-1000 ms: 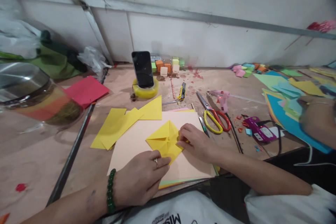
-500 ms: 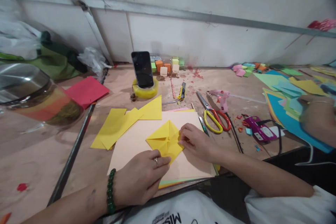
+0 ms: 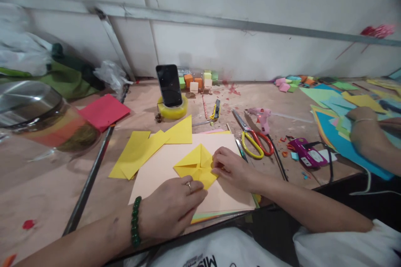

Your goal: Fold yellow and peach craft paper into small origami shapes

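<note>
A yellow square of origami paper [image 3: 198, 163], its corners folded in to the centre, lies on a stack of pale pink sheets [image 3: 156, 171]. My left hand [image 3: 175, 204], with a ring and a green bead bracelet, covers the square's lower corner; its fingers are bent and press on that edge. At the right corner my right hand [image 3: 233, 169] pinches the paper between curled fingers and thumb. Loose yellow sheets [image 3: 136, 152] overlap the upper left of the stack.
Scissors [image 3: 252, 137], a pink glue gun [image 3: 261, 117] and a utility knife [image 3: 216, 109] lie beyond the stack. A phone [image 3: 169, 85] leans in a tape roll [image 3: 173, 110]. A glass jar [image 3: 62, 129] stands left. At right, another person's hand [image 3: 365, 129] rests over coloured papers.
My left hand has shifted slightly to the right along the lower edge of the folded paper. My right hand stays at the right corner. The other person's hand has moved left.
</note>
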Available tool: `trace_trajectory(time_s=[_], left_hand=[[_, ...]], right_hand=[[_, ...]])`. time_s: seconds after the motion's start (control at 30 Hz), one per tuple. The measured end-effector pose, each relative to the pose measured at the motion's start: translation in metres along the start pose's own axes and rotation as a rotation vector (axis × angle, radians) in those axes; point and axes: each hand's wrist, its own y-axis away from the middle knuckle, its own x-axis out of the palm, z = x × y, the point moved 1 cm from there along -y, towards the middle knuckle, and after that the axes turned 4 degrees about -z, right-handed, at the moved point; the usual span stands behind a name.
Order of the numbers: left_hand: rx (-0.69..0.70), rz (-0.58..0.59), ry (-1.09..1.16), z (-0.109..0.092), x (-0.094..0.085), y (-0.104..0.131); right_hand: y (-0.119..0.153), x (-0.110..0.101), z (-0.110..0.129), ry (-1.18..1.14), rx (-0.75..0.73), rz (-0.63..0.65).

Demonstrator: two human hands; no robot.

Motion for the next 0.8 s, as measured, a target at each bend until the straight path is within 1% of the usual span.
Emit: trace_trajectory(time_s=[0.1,0.2,0.3,0.4,0.47,0.6,0.73,0.8], left_hand=[[0.01,-0.035,-0.111,0.002,0.006,-0.003],[0.016,-0.044,-0.213,0.004,0.013,-0.008],[0.019,-0.038,-0.212,0.004,0.016,-0.012],[-0.006,-0.025,-0.198,0.003,0.016,-0.015],[-0.007,-0.014,-0.24,0.002,0.016,-0.015],[0.054,-0.024,-0.355,0.001,0.019,-0.016],[0.07,-0.048,-0.368,0.003,0.021,-0.015],[0.076,-0.054,-0.363,0.004,0.02,-0.015]], right_hand=[[0.001,0.002,-0.001,0.003,-0.003,-0.014],[0.002,0.003,-0.001,0.017,-0.001,-0.025],[0.002,0.001,0.0,0.021,-0.021,-0.024],[0.005,-0.003,0.001,0.03,-0.074,-0.009],[0.01,-0.006,0.002,0.054,-0.101,-0.015],[0.026,-0.009,0.002,0.123,-0.125,-0.048],[0.042,-0.008,0.002,0.272,-0.165,-0.116],[0.046,-0.008,0.001,0.301,-0.17,-0.15]])
